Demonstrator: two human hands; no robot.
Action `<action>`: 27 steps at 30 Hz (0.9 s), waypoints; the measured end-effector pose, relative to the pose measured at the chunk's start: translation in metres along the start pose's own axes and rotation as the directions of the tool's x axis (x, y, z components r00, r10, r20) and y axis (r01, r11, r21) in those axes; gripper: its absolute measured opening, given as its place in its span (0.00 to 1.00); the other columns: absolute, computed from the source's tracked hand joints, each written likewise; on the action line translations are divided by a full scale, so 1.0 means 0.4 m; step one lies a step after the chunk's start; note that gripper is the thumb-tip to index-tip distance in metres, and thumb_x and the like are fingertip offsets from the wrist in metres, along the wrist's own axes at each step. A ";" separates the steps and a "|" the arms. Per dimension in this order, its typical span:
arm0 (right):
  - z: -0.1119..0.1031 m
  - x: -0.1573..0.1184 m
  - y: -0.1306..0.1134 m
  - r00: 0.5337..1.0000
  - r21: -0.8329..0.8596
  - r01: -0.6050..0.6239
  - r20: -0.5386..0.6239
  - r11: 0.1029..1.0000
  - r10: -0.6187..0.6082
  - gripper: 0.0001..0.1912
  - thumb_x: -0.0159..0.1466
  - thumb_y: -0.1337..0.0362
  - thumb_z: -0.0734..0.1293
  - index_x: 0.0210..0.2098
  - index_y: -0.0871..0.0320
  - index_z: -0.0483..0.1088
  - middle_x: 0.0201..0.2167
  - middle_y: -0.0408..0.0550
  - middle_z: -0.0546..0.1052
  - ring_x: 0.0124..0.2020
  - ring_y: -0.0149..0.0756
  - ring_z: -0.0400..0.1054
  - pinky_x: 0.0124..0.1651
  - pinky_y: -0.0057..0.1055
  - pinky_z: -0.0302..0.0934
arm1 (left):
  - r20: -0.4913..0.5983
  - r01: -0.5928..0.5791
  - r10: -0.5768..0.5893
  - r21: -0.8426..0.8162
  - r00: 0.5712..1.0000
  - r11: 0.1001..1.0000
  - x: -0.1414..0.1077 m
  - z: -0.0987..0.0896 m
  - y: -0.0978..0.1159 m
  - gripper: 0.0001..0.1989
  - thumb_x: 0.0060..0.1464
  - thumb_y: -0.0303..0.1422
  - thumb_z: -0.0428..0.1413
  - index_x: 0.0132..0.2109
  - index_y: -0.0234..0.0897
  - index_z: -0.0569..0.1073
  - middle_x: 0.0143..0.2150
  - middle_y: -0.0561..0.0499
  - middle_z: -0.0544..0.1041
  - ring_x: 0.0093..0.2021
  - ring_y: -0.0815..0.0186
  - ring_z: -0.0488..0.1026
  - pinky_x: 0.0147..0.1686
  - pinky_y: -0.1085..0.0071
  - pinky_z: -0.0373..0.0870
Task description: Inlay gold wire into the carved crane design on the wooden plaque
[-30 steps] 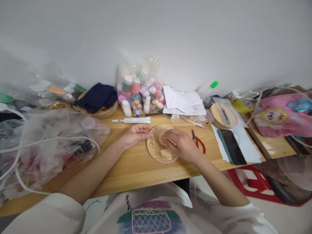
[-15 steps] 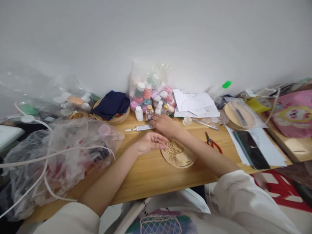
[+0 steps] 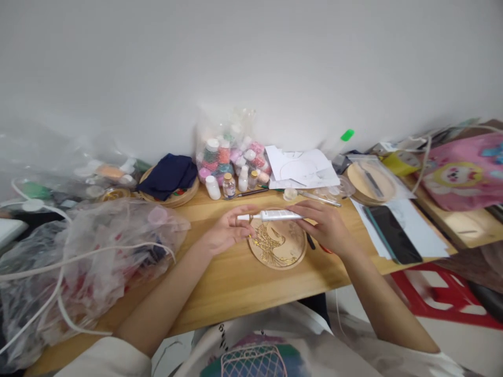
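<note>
A white squeeze tube (image 3: 278, 214) with a slim nozzle and white cap lies level above a round wooden disc. My right hand (image 3: 324, 222) grips the tube's broad end. At the other end, my left hand (image 3: 228, 230) has its fingers curled close around the cap (image 3: 243, 217); a tiny gold bit shows at its fingertips, too small to make out. Beneath both hands, the wooden disc (image 3: 296, 248) rests on the table, bearing a bird-like design (image 3: 275, 246) in gold wire. Pliers with red handles (image 3: 327, 249) are mostly hidden behind my right hand.
Behind stand small bottles (image 3: 229, 186) and a clear bag of bead jars (image 3: 220, 152). Crumpled plastic bags (image 3: 118, 241) and a white cable (image 3: 63, 293) crowd the left. Papers (image 3: 302, 167), tweezers (image 3: 320, 198) and a phone (image 3: 395, 233) lie to the right.
My right hand has lifted the tube off the table and brought it back over the disc. My left hand has moved to the cap end. The camera view has shifted a little.
</note>
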State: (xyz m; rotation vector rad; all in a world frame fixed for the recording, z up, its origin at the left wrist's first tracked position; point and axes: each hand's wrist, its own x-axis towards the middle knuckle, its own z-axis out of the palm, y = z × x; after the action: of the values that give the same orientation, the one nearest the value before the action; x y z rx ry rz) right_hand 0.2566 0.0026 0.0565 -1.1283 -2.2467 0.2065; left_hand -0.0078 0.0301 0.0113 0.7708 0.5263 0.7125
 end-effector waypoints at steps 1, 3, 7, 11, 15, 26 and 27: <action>-0.010 -0.017 -0.007 1.000 0.006 -0.021 -0.013 1.000 0.021 0.13 0.66 0.67 0.64 0.49 0.54 0.75 0.40 0.52 0.80 0.39 0.38 0.76 0.39 0.35 0.71 | 0.016 -0.016 0.017 -0.008 1.000 1.000 -0.004 0.009 0.006 0.32 0.34 0.34 0.74 0.49 0.38 0.73 0.22 0.58 0.78 0.25 0.72 0.77 0.30 0.79 0.70; -0.025 -0.041 -0.021 0.997 0.018 -0.067 -0.030 0.998 0.067 0.13 0.66 0.67 0.64 0.49 0.54 0.75 0.40 0.52 0.80 0.38 0.37 0.76 0.38 0.34 0.70 | 0.056 -0.031 0.031 -0.011 0.998 0.999 -0.007 0.028 0.016 0.31 0.32 0.34 0.75 0.46 0.38 0.74 0.19 0.59 0.76 0.23 0.72 0.75 0.28 0.80 0.69; -0.037 -0.069 -0.035 0.978 0.174 -0.180 -0.074 0.968 0.195 0.11 0.64 0.66 0.66 0.46 0.54 0.77 0.39 0.51 0.81 0.40 0.37 0.75 0.42 0.35 0.70 | 0.097 -0.037 0.037 0.006 0.995 0.999 -0.005 0.056 0.023 0.22 0.33 0.33 0.74 0.35 0.36 0.74 0.20 0.57 0.77 0.24 0.72 0.75 0.27 0.80 0.67; -0.012 -0.096 -0.038 0.896 0.580 -0.281 -0.127 0.765 0.426 0.19 0.57 0.55 0.74 0.46 0.53 0.74 0.39 0.49 0.80 0.37 0.35 0.74 0.41 0.34 0.70 | 0.113 -0.051 0.049 0.015 0.992 0.999 -0.005 0.077 0.022 0.20 0.35 0.33 0.74 0.33 0.37 0.74 0.20 0.58 0.77 0.24 0.72 0.74 0.28 0.79 0.67; 0.064 -0.094 -0.064 0.773 0.821 -0.241 -0.161 0.518 0.614 0.31 0.61 0.37 0.60 0.54 0.52 0.66 0.40 0.51 0.77 0.36 0.35 0.72 0.37 0.33 0.69 | 0.137 -0.040 0.035 0.028 0.990 0.999 0.005 0.091 0.012 0.19 0.35 0.33 0.74 0.32 0.37 0.73 0.19 0.58 0.76 0.23 0.71 0.74 0.28 0.77 0.67; 0.104 -0.109 -0.078 0.546 0.866 -0.346 -0.129 0.363 0.828 0.20 0.67 0.47 0.52 0.32 0.53 0.63 0.32 0.47 0.73 0.24 0.30 0.67 0.24 0.30 0.64 | 0.005 -0.033 0.033 -0.069 0.999 0.997 0.063 0.027 0.002 0.22 0.29 0.30 0.75 0.30 0.36 0.71 0.19 0.60 0.75 0.21 0.73 0.73 0.26 0.78 0.67; 0.097 -0.120 -0.085 0.552 0.840 -0.377 -0.134 0.390 0.823 0.19 0.67 0.46 0.53 0.32 0.53 0.63 0.32 0.47 0.73 0.23 0.30 0.67 0.23 0.30 0.64 | -0.015 -0.037 0.036 -0.083 0.999 0.996 0.068 0.019 0.000 0.21 0.30 0.29 0.74 0.30 0.37 0.71 0.20 0.61 0.75 0.21 0.73 0.73 0.27 0.79 0.67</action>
State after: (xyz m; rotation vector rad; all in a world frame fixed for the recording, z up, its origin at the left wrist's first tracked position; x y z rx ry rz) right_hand 0.2327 -0.0509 0.0172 -1.2873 -0.8923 0.9136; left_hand 0.0150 0.0470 0.0116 0.6999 0.4933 0.7694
